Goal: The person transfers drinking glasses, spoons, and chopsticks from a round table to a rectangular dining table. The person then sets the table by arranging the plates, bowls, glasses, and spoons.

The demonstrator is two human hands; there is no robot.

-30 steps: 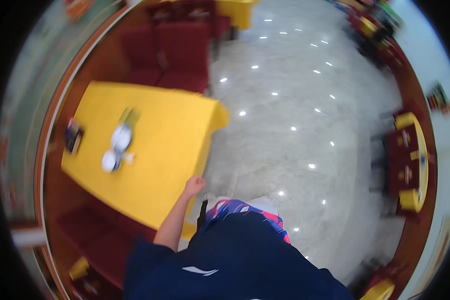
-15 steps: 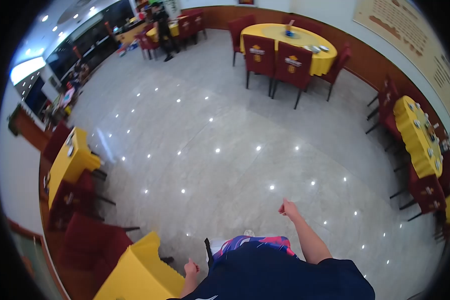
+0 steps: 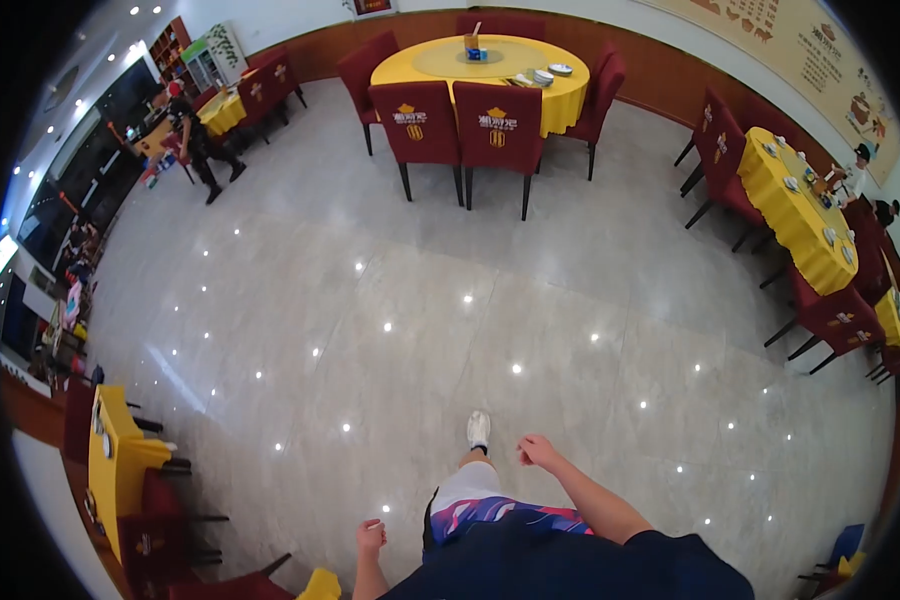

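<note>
My left hand hangs low beside my body, its fingers curled in, with no object showing in it. In front of my dark shirt is my right hand, also loosely closed and apparently holding nothing. Neither hand touches furniture. A white shoe on my outstretched leg is on the grey tiled floor, left of my right hand. Closest to my left hand is the corner of a yellow tablecloth at the bottom edge.
Ahead stands a round table with a yellow cloth, dishes and red chairs. More yellow-covered tables line the right and left. A person in dark clothes walks at the far left; others are by the right wall.
My view has moved forward and turned right, so the round table looks nearer and further left. A leg with a white shoe has come forward. My right hand is lower and further left.
</note>
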